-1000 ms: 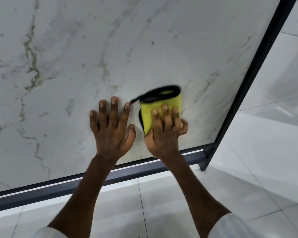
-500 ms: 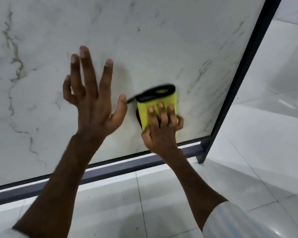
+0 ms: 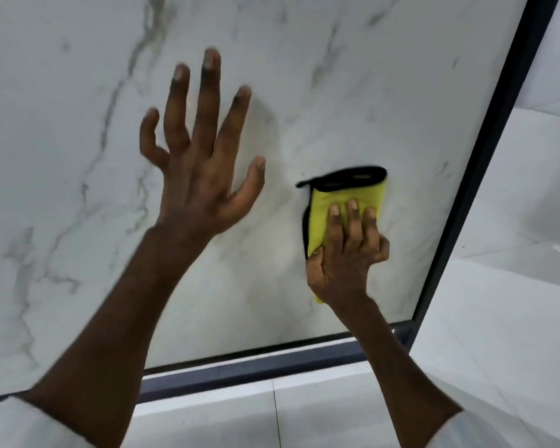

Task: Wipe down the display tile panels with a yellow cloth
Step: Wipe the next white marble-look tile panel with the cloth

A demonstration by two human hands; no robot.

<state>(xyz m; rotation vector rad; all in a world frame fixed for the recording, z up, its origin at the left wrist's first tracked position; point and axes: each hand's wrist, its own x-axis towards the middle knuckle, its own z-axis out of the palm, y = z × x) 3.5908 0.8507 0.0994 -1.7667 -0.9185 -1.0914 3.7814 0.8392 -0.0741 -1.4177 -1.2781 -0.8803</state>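
Right hand [image 3: 346, 253]: fingers flat, pressing yellow cloth [image 3: 324, 208] against tile panel [image 3: 304, 76].
Left hand [image 3: 201, 176]: left of that grip, fingers spread, holding nothing.

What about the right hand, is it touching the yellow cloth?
Touching. The head view shows the right hand laid flat on the yellow cloth, its fingers straight across it, pressing it against the tile panel.
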